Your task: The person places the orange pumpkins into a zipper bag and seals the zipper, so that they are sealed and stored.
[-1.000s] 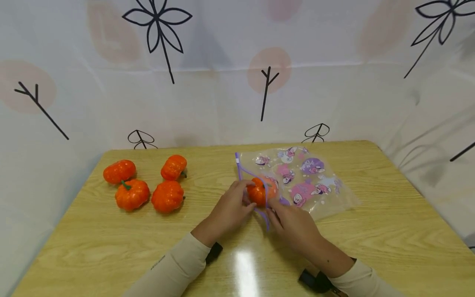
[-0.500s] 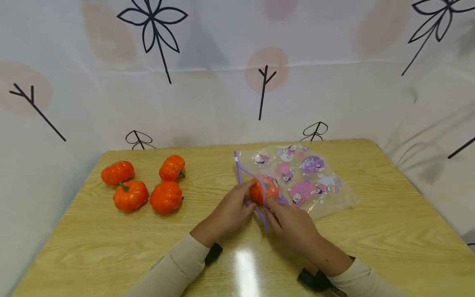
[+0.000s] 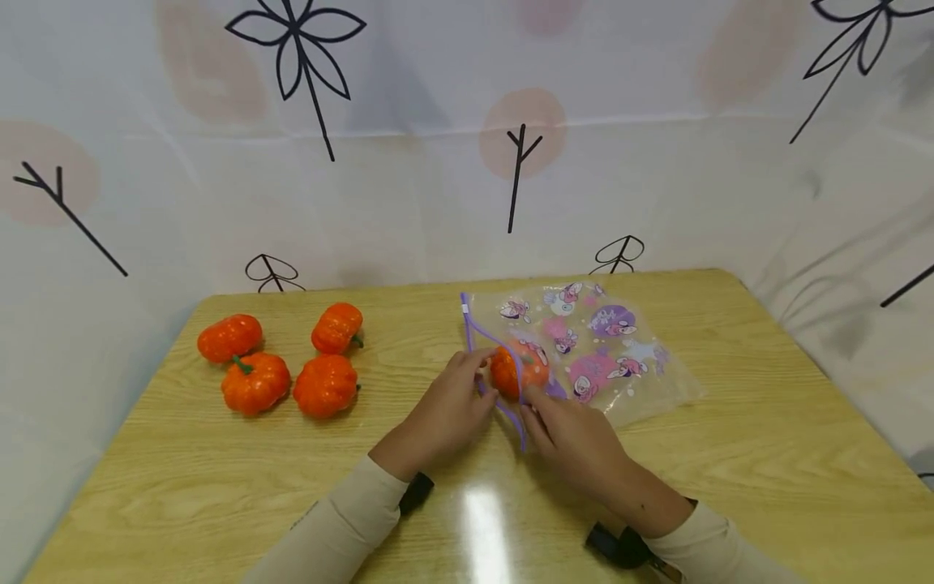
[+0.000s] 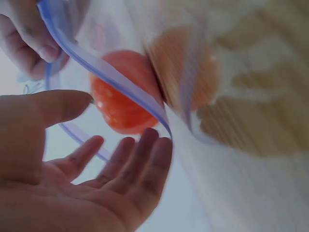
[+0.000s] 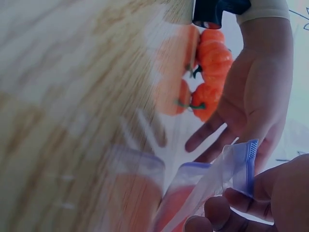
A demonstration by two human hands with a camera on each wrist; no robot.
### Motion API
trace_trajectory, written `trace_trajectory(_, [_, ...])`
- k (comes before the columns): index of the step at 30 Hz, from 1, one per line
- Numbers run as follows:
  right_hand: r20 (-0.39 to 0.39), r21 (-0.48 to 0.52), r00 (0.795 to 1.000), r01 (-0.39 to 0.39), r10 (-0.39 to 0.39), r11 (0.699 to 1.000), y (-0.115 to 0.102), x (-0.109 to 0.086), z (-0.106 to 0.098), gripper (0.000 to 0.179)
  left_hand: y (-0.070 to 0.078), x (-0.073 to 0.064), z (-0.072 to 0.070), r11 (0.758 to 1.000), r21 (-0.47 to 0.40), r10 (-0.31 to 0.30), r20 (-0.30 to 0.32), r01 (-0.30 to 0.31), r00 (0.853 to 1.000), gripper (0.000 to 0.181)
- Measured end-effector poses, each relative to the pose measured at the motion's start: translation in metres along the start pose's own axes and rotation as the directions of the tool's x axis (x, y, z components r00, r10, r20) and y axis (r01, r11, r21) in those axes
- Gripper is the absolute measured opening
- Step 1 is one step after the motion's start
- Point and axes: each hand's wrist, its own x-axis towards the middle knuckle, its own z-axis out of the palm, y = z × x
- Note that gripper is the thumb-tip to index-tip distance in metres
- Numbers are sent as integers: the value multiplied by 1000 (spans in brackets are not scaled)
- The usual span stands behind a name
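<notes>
A clear zip bag [image 3: 627,369] with pink and purple cartoon prints lies flat, its purple-edged mouth facing left. Just inside that mouth sits a glossy orange pumpkin [image 3: 503,373], partly seen through the plastic. My right hand [image 3: 580,438] pinches the near lip of the bag between thumb and fingers; the right wrist view shows the purple zip strip [image 5: 250,166] in that pinch. At the opening is my left hand [image 3: 447,405], thumb and fingers spread apart. In the left wrist view the pumpkin [image 4: 120,106] sits beyond those spread fingertips.
Several more orange pumpkins [image 3: 255,383] with green stems are grouped on the left of the wooden table [image 3: 409,519]. A pale patterned cloth [image 3: 409,195] hangs behind the table's back edge. Dark wrist cameras [image 3: 616,547] sit under both forearms.
The pumpkin has slid slightly right, deeper under the bag's upper lip. My left fingers have loosened and drawn a little away from it. My right hand keeps its pinch.
</notes>
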Motion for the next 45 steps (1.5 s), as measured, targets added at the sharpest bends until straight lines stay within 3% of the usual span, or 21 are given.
trace_trajectory(16, [17,10,1000,-20,20,1000,2,0,-1,19,-6,3,-33,992,109,-54,-143,70,988,45])
trace_trajectory(24, [11,30,1000,-24,24,999,3,0,-2,20,-10,4,-57,983,118,-114,-218,142,969,41])
trace_trajectory(29, [19,47,999,-31,30,998,4,-1,-2,20,-15,5,-69,977,142,-121,-257,162,959,41])
trace_trajectory(36, [3,48,1000,-22,22,999,4,0,-3,21,-25,4,-89,960,202,-107,-374,194,921,42])
trace_trajectory(45, [16,51,1000,-21,20,998,4,0,-1,21,-42,-1,-110,938,205,-165,-443,278,881,41])
